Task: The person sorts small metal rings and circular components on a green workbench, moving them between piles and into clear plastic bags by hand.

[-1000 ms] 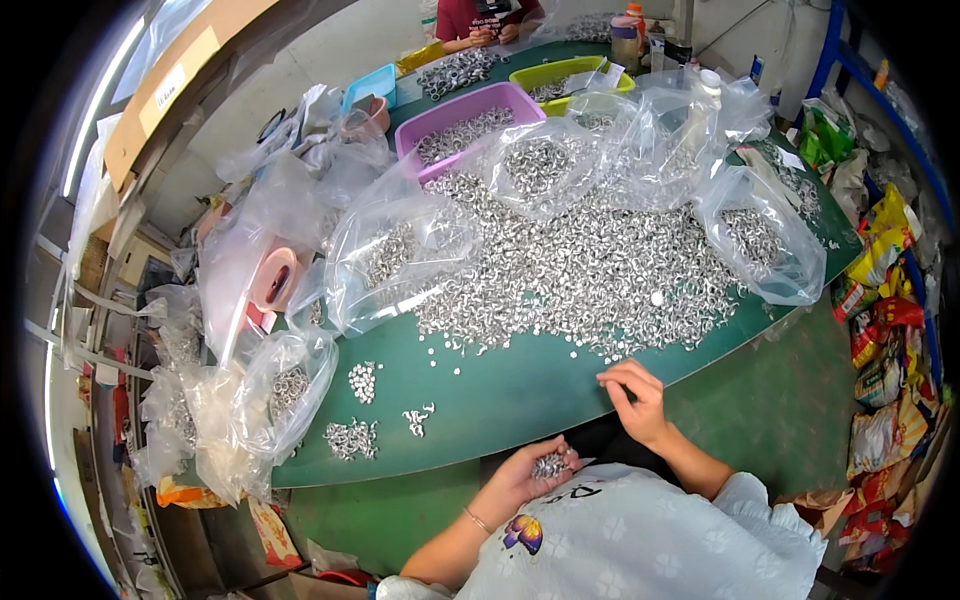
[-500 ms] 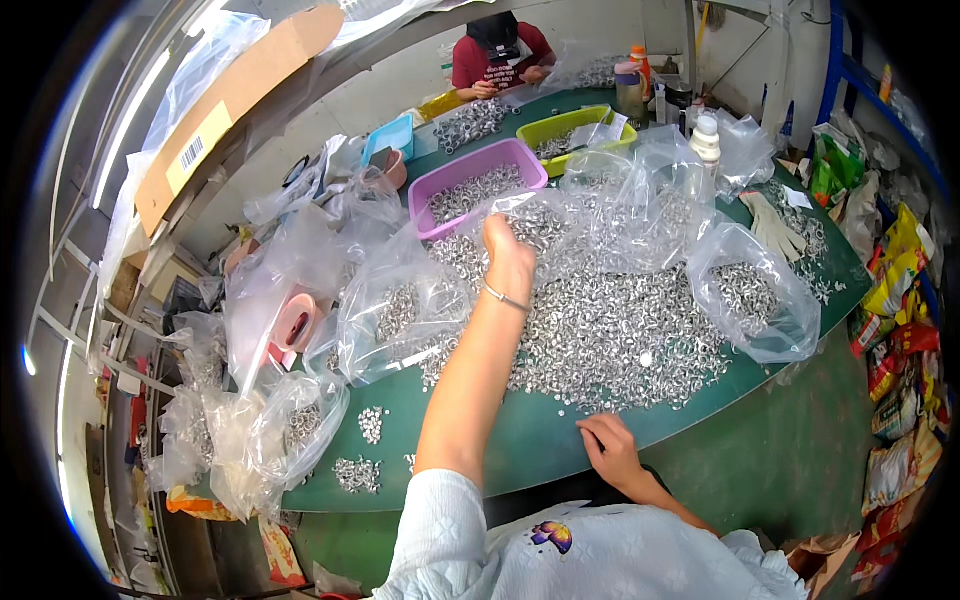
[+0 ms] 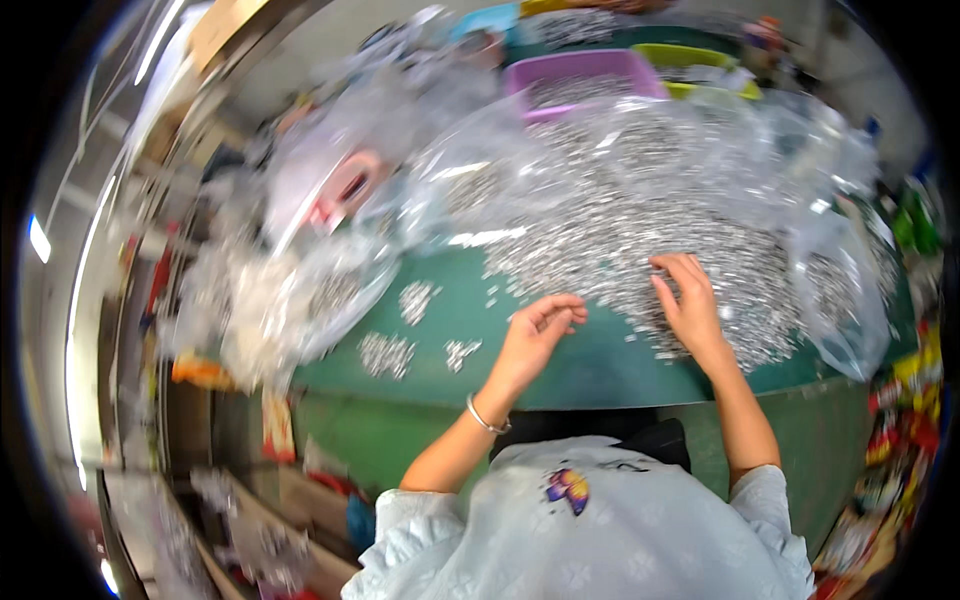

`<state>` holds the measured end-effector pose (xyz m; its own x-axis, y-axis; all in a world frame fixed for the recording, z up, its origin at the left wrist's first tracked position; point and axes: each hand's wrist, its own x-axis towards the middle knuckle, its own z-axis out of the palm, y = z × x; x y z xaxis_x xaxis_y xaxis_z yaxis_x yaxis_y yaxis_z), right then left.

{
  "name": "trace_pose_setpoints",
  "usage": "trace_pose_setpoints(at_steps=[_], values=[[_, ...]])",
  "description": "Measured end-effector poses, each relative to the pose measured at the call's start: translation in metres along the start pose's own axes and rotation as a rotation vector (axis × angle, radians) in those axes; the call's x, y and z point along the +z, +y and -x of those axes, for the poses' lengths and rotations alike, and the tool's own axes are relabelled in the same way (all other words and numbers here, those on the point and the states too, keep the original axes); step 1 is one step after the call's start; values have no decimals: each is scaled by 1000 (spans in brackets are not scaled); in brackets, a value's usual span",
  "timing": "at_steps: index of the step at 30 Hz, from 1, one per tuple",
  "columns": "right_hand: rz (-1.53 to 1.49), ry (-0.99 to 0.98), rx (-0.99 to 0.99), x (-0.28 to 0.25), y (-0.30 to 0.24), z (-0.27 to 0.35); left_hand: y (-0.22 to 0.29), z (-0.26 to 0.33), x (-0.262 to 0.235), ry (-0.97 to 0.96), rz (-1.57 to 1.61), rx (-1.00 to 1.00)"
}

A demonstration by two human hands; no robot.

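My left hand [image 3: 541, 334], a bracelet on its wrist, hovers over the green table near the front edge of a wide heap of small silvery curved metal pieces [image 3: 590, 240]. Its fingers are loosely bent and a little apart, with nothing visible in them. My right hand [image 3: 692, 308] rests at the heap's near side, thumb and fingers apart over the pieces. Motion blur hides whether any piece touches its fingertips. Left of my left hand lie a small cluster of pieces [image 3: 461, 354], a larger cluster [image 3: 386, 355] and another one [image 3: 417, 301].
Clear plastic bags [image 3: 480, 165] with metal pieces surround the heap. A purple tub [image 3: 585, 62] and a yellow-green tub [image 3: 690, 55] stand beyond it. A pink object [image 3: 352, 182] lies among the left bags. Colourful sacks [image 3: 900, 400] line the right side.
My left hand has drawn back from the far side of the heap, near the purple tub, to the table's near part. My right hand has moved from the table edge onto the heap. The view has tilted downward.
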<state>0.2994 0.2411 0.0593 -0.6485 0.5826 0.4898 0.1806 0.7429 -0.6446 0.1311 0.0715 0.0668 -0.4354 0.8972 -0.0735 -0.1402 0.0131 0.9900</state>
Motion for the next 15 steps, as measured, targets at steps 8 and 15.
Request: trace_pose_setpoints(at_steps=[8, 15], values=[[-486, -730, -190, 129, -94, -2, -58, 115, -146, 1225, -654, 359], [-91, -780, -637, 214, -116, 8, -67, 96, -246, 870, -889, 166]])
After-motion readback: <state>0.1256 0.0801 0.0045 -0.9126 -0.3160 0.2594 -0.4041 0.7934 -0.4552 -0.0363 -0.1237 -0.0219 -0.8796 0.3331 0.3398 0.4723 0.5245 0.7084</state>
